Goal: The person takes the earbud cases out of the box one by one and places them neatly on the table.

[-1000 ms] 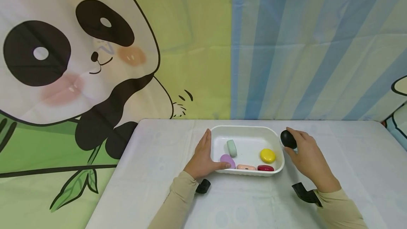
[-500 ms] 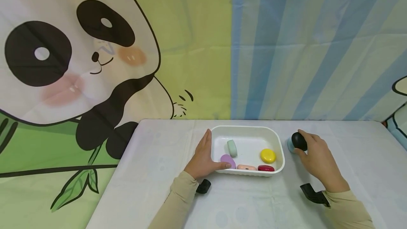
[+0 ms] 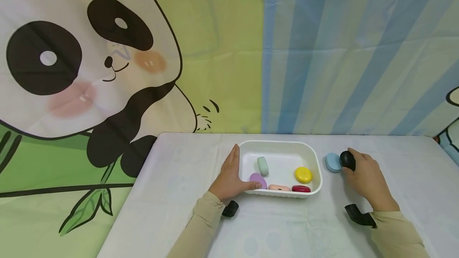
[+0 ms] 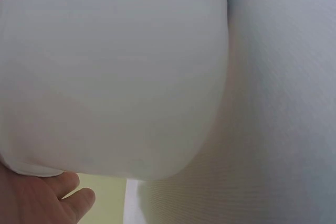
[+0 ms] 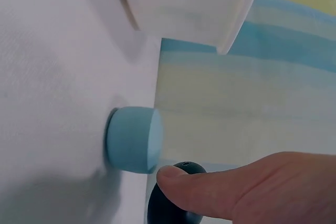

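My left hand [image 3: 229, 180] holds the near-left corner of a white tray [image 3: 279, 195], fingers along its left side and thumb over the front rim. Inside lie a pale green piece [image 3: 263, 166], a purple oval [image 3: 258, 179], a yellow round piece [image 3: 303, 174], a peach piece [image 3: 279, 188] and a dark red piece [image 3: 301, 188]. Right of the tray, my right hand [image 3: 369, 178] pinches a smooth black egg-shaped piece [image 3: 347, 161]. Beside it a light blue cylinder [image 5: 131, 139] stands on the table. In the right wrist view, the black piece [image 5: 170, 205] appears raised off the tabletop.
A white cloth covers the table [image 3: 287, 226]. Behind its far edge hangs a printed curtain [image 3: 222, 59] with a panda and blue stripes. Black wrist mounts [image 3: 359, 216] stick out at both wrists.
My right hand has moved right, away from the tray, with the black egg-shaped piece. The light blue cylinder, hidden at first, has come into view on the table. The left hand stays put.
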A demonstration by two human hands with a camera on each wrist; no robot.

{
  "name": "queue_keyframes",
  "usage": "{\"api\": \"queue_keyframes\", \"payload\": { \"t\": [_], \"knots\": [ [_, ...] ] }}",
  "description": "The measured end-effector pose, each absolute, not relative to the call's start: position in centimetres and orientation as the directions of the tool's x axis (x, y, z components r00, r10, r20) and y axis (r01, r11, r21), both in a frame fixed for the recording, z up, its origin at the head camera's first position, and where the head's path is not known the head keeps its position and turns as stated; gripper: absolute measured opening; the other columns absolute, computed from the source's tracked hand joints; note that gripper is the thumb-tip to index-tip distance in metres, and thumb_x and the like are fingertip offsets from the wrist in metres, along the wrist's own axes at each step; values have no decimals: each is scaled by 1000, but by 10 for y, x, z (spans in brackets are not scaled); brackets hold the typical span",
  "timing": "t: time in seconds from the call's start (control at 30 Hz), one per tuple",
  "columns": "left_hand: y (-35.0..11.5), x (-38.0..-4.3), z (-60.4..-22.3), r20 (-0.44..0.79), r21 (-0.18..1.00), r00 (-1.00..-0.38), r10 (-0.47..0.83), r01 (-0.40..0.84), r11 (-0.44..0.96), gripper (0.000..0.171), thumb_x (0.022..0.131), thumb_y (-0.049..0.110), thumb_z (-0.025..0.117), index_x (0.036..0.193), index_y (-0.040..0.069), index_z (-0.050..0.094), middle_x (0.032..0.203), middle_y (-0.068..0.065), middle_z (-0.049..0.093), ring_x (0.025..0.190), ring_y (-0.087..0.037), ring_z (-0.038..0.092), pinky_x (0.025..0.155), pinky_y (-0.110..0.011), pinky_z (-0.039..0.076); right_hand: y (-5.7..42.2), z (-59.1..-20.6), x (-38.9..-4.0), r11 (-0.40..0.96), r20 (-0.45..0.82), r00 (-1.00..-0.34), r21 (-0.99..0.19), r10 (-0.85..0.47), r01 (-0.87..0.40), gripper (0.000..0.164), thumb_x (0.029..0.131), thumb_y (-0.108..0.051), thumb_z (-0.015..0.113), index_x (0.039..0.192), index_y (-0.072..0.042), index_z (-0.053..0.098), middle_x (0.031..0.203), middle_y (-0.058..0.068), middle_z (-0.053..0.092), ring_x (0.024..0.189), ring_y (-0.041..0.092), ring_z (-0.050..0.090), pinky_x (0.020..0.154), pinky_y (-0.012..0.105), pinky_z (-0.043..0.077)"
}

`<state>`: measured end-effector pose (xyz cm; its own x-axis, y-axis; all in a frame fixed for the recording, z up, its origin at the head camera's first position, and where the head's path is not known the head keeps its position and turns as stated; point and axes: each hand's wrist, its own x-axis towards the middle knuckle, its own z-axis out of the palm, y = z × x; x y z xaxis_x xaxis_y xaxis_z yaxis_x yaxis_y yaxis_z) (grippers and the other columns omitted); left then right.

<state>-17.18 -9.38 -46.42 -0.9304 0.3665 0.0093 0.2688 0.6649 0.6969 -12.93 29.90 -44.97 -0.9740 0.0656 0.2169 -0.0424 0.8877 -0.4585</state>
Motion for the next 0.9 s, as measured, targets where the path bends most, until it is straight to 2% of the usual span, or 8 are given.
{"api": "queue_keyframes", "payload": {
  "t": [0.23, 0.53, 0.73, 0.9],
  "knots": [
    [-94, -172, -464, 11, 691, -929, 369, 274, 669, 141, 68, 69, 82, 161, 9, -5, 169, -4, -4, 154, -25, 3, 122, -46, 15, 308, -456, -133, 893, 194, -978, -450, 81, -16, 57, 86, 1, 69, 133, 22, 43, 118, 52, 44, 104, 68, 43, 86, 74, 39],
    [-94, -173, -465, 19, 684, -928, 373, 284, 672, 141, 68, 68, 82, 161, 8, -4, 169, -7, -2, 154, -25, 3, 122, -46, 15, 314, -457, -140, 898, 57, -994, -434, 98, 64, 61, 89, -3, 67, 136, 24, 38, 122, 53, 41, 109, 69, 41, 89, 74, 39],
    [-93, -174, -466, 34, 668, -925, 378, 302, 680, 142, 68, 67, 83, 161, 6, -5, 169, -11, -2, 154, -28, 4, 122, -46, 15, 317, -456, -145, 909, 19, -996, -411, 83, 68, 62, 90, -5, 66, 136, 26, 37, 121, 54, 41, 109, 69, 41, 90, 74, 39],
    [-93, -173, -465, 21, 678, -927, 375, 289, 676, 142, 67, 67, 83, 161, 7, -5, 169, -9, -2, 154, -25, 3, 122, -45, 15, 320, -453, -150, 918, -40, -997, -389, 61, 72, 65, 92, -8, 65, 137, 27, 34, 122, 55, 40, 109, 69, 41, 90, 74, 39]
  ]
}}
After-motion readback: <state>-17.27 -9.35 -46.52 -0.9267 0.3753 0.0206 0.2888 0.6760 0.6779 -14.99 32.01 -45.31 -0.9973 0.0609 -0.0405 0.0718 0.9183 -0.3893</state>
